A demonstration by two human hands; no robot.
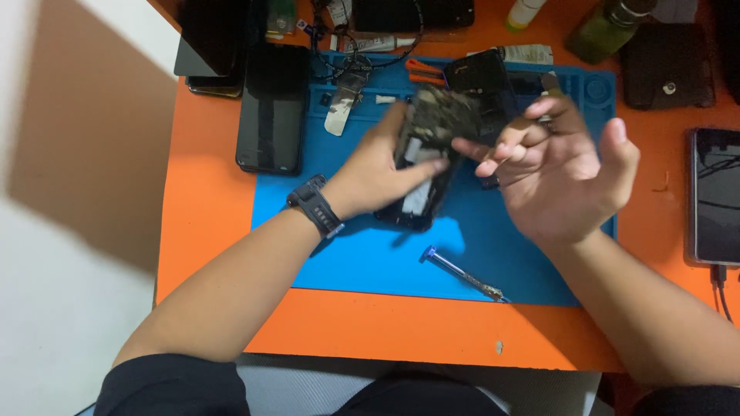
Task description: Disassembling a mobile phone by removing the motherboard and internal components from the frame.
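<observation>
Over the blue mat [370, 254], an opened phone [426, 158] is held.
Left hand [378, 171] grips it; right hand [559, 173] (fingers spread, blurred) hovers beside, screwdriver [461, 273] below.

Toward me from the blue mat [370, 254], bare orange counter [385, 327] gave my fingers room. On the mat's near part lay only a screwdriver [461, 273]. Phones [271, 108] crowded its left edge; bottles [609, 27] and clutter blocked beyond.

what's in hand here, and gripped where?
The left hand holds an opened phone by its lower half, fingers wrapped over its left edge. The right hand is open, fingertips at the phone's right edge; blur hides whether it grips anything.
</observation>
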